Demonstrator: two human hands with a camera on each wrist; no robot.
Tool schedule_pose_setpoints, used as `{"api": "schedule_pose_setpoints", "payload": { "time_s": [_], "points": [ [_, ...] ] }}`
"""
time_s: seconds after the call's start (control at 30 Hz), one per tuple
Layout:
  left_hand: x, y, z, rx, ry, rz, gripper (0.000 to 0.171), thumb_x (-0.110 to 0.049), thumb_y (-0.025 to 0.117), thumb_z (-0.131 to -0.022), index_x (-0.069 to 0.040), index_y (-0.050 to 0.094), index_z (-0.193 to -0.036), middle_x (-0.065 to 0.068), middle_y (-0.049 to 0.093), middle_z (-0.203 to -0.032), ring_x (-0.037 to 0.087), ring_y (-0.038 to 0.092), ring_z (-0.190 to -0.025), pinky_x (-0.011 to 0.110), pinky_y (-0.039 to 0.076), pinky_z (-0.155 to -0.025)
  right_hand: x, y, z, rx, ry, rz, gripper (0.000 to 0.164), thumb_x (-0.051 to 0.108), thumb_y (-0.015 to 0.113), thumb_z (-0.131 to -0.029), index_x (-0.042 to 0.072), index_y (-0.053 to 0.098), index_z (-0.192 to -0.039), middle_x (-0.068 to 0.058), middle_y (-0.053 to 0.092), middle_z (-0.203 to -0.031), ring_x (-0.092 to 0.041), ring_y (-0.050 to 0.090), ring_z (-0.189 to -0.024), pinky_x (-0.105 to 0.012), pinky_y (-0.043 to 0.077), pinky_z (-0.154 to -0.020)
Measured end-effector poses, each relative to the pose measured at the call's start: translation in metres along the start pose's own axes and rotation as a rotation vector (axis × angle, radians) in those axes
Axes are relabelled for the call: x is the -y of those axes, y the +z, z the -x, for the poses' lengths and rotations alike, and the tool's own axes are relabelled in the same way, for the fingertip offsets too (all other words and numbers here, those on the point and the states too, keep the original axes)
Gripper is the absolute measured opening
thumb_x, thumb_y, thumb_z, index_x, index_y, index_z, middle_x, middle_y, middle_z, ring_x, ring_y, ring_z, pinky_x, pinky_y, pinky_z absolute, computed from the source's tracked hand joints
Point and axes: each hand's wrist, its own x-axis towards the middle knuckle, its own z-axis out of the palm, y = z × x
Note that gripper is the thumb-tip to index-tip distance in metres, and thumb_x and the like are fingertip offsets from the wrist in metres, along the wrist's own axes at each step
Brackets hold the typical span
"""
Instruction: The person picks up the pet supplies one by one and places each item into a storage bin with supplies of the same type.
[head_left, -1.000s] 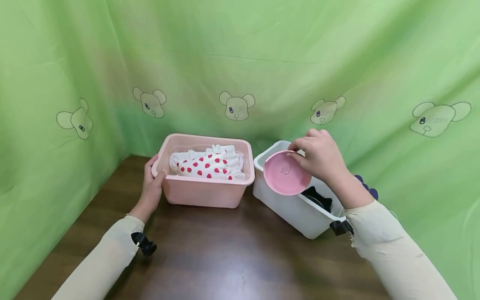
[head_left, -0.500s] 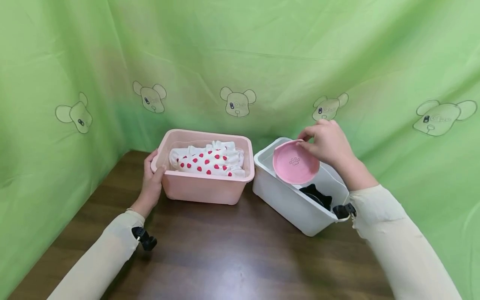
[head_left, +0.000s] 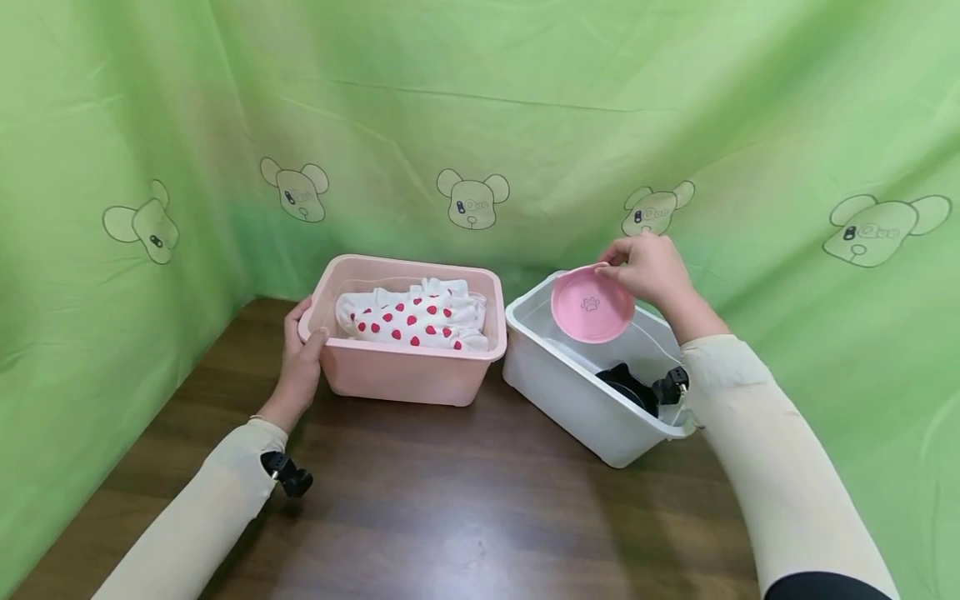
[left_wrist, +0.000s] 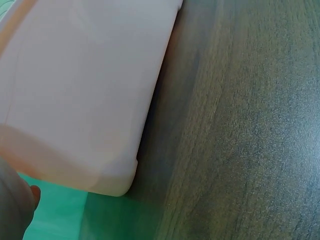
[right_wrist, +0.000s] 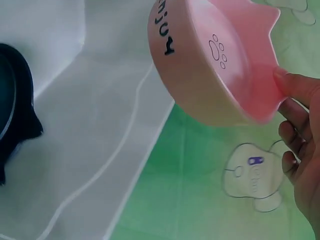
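Thumb and fingers of my right hand pinch the edge of a pink pet bowl with a paw print inside. The bowl hangs tilted over the far left part of a white plastic bin; the right wrist view shows its pointed ear rim and dark lettering on its side. Down in that bin lies a black bowl, also with pointed ears. My left hand grips the left end of a pink plastic bin, thumb over the front rim. White ruffled cloth with red strawberry-like spots lies inside.
Both bins stand on a dark wooden table, their near corners almost together. A green curtain with mouse-head drawings hangs close behind them and down the left side. Black wrist cameras sit on both sleeves.
My right hand has carried the pink pet bowl back and slightly right, from over the white bin's front rim to above its inside. My left hand keeps its grip on the pink bin.
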Motion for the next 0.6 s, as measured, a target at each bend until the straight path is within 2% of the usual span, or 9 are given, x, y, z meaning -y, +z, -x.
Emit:
{"api": "schedule_pose_setpoints", "payload": {
  "time_s": [0.1, 0.23, 0.37, 0.5, 0.6],
  "points": [
    [0.0, -0.002, -0.001, 0.007, 0.009, -0.002, 0.061, -0.001, 0.043, -0.099, -0.005, 0.023, -0.157, 0.009, 0.026, -0.164, 0.024, 0.03, -0.147, 0.025, 0.029, -0.116, -0.006, 0.006, -0.003, 0.015, 0.052, -0.052, 0.015, 0.025, 0.08, -0.089, 0.012, 0.079, -0.095, -0.009, 0.077, -0.088, -0.03, 0.064, -0.088, -0.054, 0.04, -0.093],
    [0.003, -0.002, -0.001, 0.008, 0.007, -0.006, 0.061, -0.001, 0.043, -0.099, -0.006, 0.024, -0.157, 0.009, 0.026, -0.164, 0.024, 0.03, -0.147, 0.026, 0.029, -0.115, -0.019, 0.018, -0.004, 0.042, 0.079, -0.071, 0.015, 0.027, 0.079, -0.089, 0.013, 0.079, -0.095, -0.007, 0.078, -0.088, -0.031, 0.064, -0.089, -0.061, 0.029, -0.108],
    [0.007, -0.001, 0.001, 0.009, -0.008, -0.02, 0.061, -0.001, 0.042, -0.098, -0.007, 0.024, -0.156, 0.009, 0.027, -0.164, 0.024, 0.031, -0.146, 0.028, 0.03, -0.116, -0.033, 0.033, -0.001, 0.052, 0.096, -0.064, 0.013, 0.025, 0.08, -0.089, 0.013, 0.079, -0.094, -0.005, 0.077, -0.085, -0.029, 0.065, -0.087, -0.058, 0.024, -0.108],
    [0.008, -0.001, -0.001, 0.011, 0.004, -0.018, 0.06, -0.001, 0.042, -0.099, -0.007, 0.025, -0.156, 0.009, 0.027, -0.163, 0.024, 0.031, -0.147, 0.03, 0.03, -0.117, -0.041, 0.045, 0.0, 0.039, 0.106, -0.084, 0.011, 0.023, 0.082, -0.086, 0.013, 0.079, -0.091, -0.004, 0.077, -0.083, -0.029, 0.062, -0.085, -0.053, 0.022, -0.098],
    [0.005, -0.003, -0.004, 0.018, 0.011, -0.013, 0.06, -0.002, 0.042, -0.1, -0.008, 0.024, -0.156, 0.007, 0.027, -0.163, 0.023, 0.03, -0.148, 0.031, 0.028, -0.119, -0.041, 0.051, -0.003, 0.038, 0.102, -0.091, 0.012, 0.023, 0.082, -0.086, 0.013, 0.079, -0.091, -0.004, 0.077, -0.083, -0.028, 0.061, -0.086, -0.052, 0.022, -0.096]
  ]
}}
